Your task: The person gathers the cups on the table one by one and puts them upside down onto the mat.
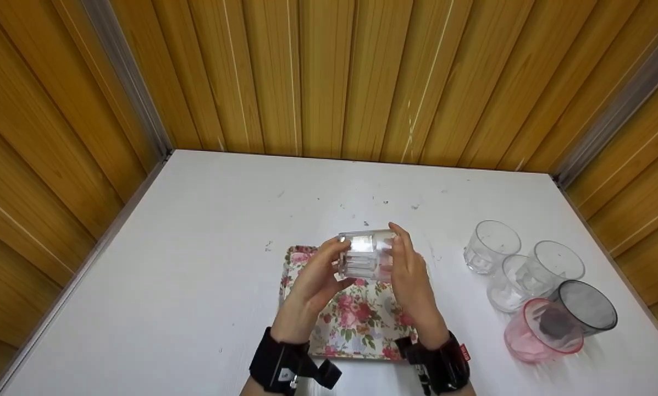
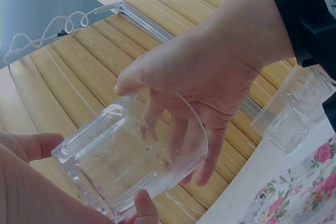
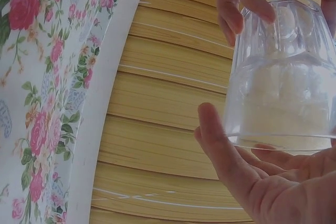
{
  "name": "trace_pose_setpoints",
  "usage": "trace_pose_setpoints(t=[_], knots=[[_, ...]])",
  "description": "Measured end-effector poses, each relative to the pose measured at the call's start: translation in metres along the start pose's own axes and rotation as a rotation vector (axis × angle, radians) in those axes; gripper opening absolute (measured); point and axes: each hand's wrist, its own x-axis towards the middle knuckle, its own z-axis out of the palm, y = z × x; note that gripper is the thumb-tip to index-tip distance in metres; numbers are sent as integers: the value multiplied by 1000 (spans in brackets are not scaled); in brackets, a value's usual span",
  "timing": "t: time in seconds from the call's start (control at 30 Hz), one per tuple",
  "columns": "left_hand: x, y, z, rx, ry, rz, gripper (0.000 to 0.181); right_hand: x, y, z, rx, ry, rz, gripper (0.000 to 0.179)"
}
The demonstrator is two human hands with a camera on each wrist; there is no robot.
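Note:
A clear drinking glass (image 1: 361, 254) lies on its side in the air between both hands, over a floral tray (image 1: 356, 330). My left hand (image 1: 315, 278) grips the thick, ridged base end, with thumb and fingers on opposite sides. At the rim end, my right hand (image 1: 414, 275) holds the glass with its fingers around the mouth. The left wrist view shows the glass (image 2: 131, 156) tilted, with the right hand (image 2: 205, 61) behind its rim. In the right wrist view, the right hand (image 3: 283, 187) is below the rim and the left fingers are at the base.
On the table's right side stand three clear glasses, one of them farthest back (image 1: 491, 247), with a grey glass (image 1: 587, 308) and a pink glass (image 1: 543, 333) in front, close together. The white table (image 1: 158, 275) meets wood-patterned walls (image 1: 329, 82) at the back and sides.

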Motion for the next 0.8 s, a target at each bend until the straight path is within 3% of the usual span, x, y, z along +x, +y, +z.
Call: trace_pose_setpoints(t=[0.17,0.8], knots=[[-1,0,1,-7,-17,10,24,0,1,0,-10,10,-13,48],[-6,2,5,-3,-15,33,41,0,2,-1,22,-6,-13,48]])
